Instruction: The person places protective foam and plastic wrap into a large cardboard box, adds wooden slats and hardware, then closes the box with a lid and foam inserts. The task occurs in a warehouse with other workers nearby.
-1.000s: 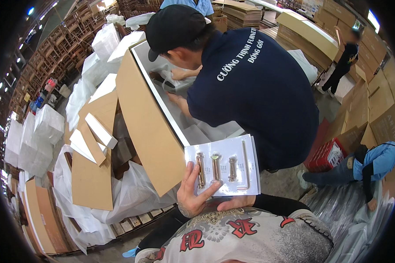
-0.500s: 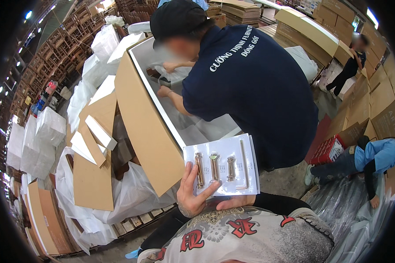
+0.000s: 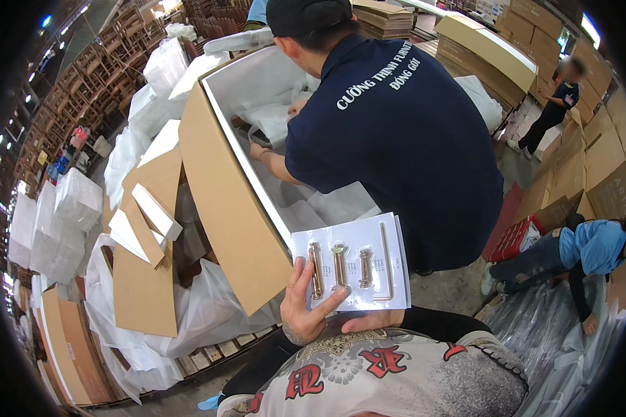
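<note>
My left hand (image 3: 306, 304) grips the left side of a stack of hardware blister packs (image 3: 341, 295), its thumb across the front and its fingers along the edge. Under the lower edge, my right hand (image 3: 373, 320) supports the same stack, most of its fingers hidden behind it. On the white front card, bolts (image 3: 339, 264) and other metal fittings sit beside an L-shaped hex key (image 3: 388, 267). Just beyond, a co-worker in a dark shirt (image 3: 396, 139) bends over a large open carton (image 3: 233, 201) lined with white foam. One of that person's hands (image 3: 259, 151) is at the wrapping inside.
Cardboard pieces and white foam blocks (image 3: 156, 210) lie left of the carton over plastic-wrapped goods on a pallet (image 3: 209, 354). Stacked wooden chairs (image 3: 69, 111) stand far left. On the right, a person in light blue (image 3: 598, 247) leans over plastic-wrapped items (image 3: 542, 333).
My hands and the hardware packs stay almost still. The co-worker has leaned further over the carton, head shifted right, hands moved within the wrapping. A distant person at right has turned slightly.
</note>
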`<state>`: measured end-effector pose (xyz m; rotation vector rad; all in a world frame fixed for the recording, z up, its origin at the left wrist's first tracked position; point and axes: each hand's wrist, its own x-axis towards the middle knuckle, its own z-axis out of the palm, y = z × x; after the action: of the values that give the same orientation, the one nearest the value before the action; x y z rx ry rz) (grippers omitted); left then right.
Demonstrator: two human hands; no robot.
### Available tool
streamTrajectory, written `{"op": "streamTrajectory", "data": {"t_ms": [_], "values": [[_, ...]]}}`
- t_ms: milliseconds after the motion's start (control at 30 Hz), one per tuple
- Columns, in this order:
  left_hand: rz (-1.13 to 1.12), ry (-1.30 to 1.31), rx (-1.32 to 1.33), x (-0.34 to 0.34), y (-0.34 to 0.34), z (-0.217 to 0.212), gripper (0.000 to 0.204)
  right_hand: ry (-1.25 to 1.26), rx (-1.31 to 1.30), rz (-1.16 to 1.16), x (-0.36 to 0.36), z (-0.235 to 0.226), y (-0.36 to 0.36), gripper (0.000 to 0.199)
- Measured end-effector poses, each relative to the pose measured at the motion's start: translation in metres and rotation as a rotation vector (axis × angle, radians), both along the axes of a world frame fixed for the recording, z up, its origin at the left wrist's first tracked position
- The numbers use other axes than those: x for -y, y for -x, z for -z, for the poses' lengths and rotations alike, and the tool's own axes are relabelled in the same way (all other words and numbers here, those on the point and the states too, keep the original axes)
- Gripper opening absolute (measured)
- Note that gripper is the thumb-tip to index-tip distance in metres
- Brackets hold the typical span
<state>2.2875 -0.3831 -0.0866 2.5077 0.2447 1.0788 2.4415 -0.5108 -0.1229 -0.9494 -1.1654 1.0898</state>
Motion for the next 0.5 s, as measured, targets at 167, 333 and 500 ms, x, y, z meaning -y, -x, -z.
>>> {"op": "streamTrajectory", "data": {"t_ms": [167, 333, 500], "values": [[0.005, 0.03, -0.007, -0.001, -0.002, -0.001, 0.054, 0.022, -0.012, -0.01, 0.0, -0.002, -0.004, 0.076], [-0.003, 0.023, -0.002, -0.003, -0.006, 0.002, 0.055, 0.037, 0.021, -0.02, -0.003, 0.007, -0.006, 0.077], [-0.003, 0.015, -0.019, -0.007, -0.008, 0.006, 0.058, 0.063, 0.001, -0.028, -0.004, 0.014, -0.008, 0.08]]}}
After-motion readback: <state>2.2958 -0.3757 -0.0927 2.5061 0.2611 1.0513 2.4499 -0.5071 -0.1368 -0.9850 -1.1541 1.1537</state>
